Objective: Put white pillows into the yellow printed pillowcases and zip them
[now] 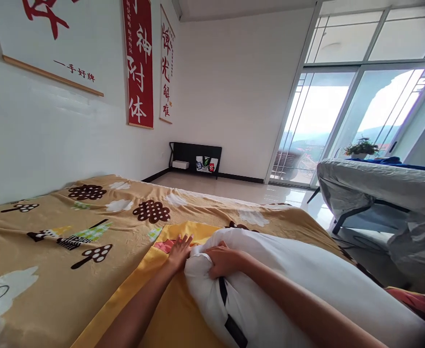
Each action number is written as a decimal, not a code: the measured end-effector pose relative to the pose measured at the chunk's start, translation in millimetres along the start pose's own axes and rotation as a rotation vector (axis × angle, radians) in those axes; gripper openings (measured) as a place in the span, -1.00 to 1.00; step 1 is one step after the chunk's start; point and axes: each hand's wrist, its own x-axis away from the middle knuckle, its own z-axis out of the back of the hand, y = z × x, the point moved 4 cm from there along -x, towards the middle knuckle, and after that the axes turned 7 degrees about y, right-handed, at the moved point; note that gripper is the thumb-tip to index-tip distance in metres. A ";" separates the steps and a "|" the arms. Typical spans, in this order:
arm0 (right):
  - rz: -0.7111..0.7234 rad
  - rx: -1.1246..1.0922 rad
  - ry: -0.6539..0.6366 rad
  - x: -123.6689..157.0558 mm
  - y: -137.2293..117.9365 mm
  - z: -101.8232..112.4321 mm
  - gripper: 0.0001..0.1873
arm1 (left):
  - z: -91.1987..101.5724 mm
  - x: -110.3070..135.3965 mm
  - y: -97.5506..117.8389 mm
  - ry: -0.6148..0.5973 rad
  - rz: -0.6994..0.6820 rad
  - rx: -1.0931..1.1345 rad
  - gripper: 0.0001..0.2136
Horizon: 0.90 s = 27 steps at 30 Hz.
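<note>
One pillow (pixel 288 258), near right, overlapping the yellow cloth (pixel 174 311), is clutched at its end by the right hand (pixel 225 261); the cloth is touched by the spread left hand (pixel 179 253). Positioning seems under way; steadying is probably needed next.

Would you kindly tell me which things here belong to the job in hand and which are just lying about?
In use, apparently:
white pillow, in the right hand
yellow cloth, under the left hand
patterned blanket beneath

Lying about:
white box
printed bag
potted plant

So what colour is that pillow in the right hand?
The pillow is white, shown best in the head view.
</note>
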 end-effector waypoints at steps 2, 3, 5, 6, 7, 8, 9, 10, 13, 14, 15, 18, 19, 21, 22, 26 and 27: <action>0.015 0.061 -0.024 0.0 -6.9 -3.1 -0.68 | 5.0 -7.5 0.2 -0.002 0.040 0.017 -0.61; 0.026 0.093 -0.036 -0.3 -9.7 -4.5 -0.67 | 8.8 -10.3 0.8 0.003 0.054 0.026 -0.62; 0.050 0.133 -0.053 -1.6 -12.8 -6.3 -0.63 | 18.1 -14.4 3.1 0.019 0.059 0.043 -0.64; 0.058 0.144 -0.057 -2.8 -12.9 -6.6 -0.62 | 23.1 -15.8 4.6 0.024 0.048 0.051 -0.65; 0.060 0.152 -0.060 -4.4 -12.2 -6.4 -0.60 | 28.1 -16.7 6.2 0.024 0.032 0.057 -0.66; 0.064 0.161 -0.061 -6.1 -11.0 -5.9 -0.60 | 32.9 -17.1 7.6 0.020 0.015 0.061 -0.67; 0.065 0.166 -0.058 -8.0 -9.7 -5.1 -0.59 | 37.6 -16.9 8.7 0.011 -0.001 0.063 -0.68; 0.061 0.167 -0.046 -10.0 -8.5 -3.9 -0.59 | 41.9 -16.1 9.6 -0.001 -0.013 0.063 -0.68; 0.007 0.162 0.047 -13.8 -6.9 0.6 -0.55 | 53.4 -8.5 10.9 -0.035 -0.026 0.055 -0.69; -0.019 0.163 0.086 -13.9 -7.4 2.2 -0.54 | 56.5 -4.3 10.8 -0.041 -0.021 0.051 -0.69; -0.044 0.166 0.118 -13.2 -8.3 3.7 -0.55 | 59.0 0.6 10.3 -0.047 -0.013 0.048 -0.68; -0.123 0.183 0.170 -6.0 -9.6 11.1 -0.62 | 61.7 18.2 6.6 -0.085 0.030 0.038 -0.68; -0.155 0.189 0.181 -1.7 -8.4 15.8 -0.63 | 60.7 24.3 4.8 -0.111 0.048 0.037 -0.67; -0.222 0.200 0.198 9.5 -2.5 29.6 -0.65 | 56.6 35.9 1.0 -0.187 0.080 0.047 -0.52; -0.252 0.205 0.208 16.2 1.8 38.6 -0.66 | 53.9 41.2 -0.8 -0.234 0.093 0.058 -0.40; -0.347 0.233 0.286 46.3 22.8 85.6 -0.64 | 43.8 56.9 -5.6 -0.408 0.104 0.131 -0.18; -0.373 0.243 0.322 54.7 28.6 99.6 -0.64 | 42.5 59.4 -6.0 -0.436 0.100 0.148 -0.17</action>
